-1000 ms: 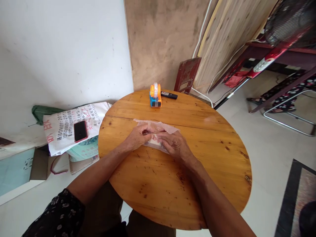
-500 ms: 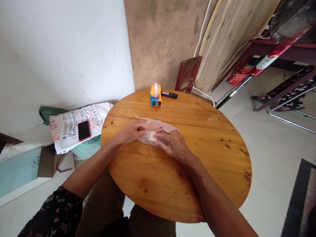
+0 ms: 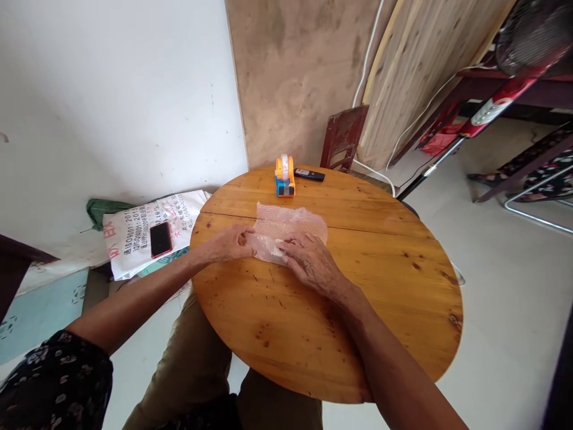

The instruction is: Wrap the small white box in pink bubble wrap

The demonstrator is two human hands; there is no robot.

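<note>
A thin, pinkish, see-through sheet that looks like bubble wrap (image 3: 293, 221) lies spread on the round wooden table. A small whitish object (image 3: 278, 247) rests on the near part of the sheet, partly covered by my right fingers. My right hand (image 3: 312, 263) bends over that object, fingertips and thumb closed about its right side. On the left, my left hand (image 3: 233, 243) pinches the sheet's left edge between thumb and fingers. Beyond the sheet stands an orange and blue tape dispenser (image 3: 285, 176) with a roll in it.
A black remote control (image 3: 310, 174) lies beside the dispenser. A dark red chair (image 3: 344, 137) stands behind the table (image 3: 358, 310). Left of the table, a phone (image 3: 161, 239) rests on a printed white sack (image 3: 129, 233). A standing fan (image 3: 496, 107) and another person's legs are at right.
The sheet has been opened out flatter, its far part now spread away from me. My left hand has shifted slightly left, off the whitish object. My right hand stays on it.
</note>
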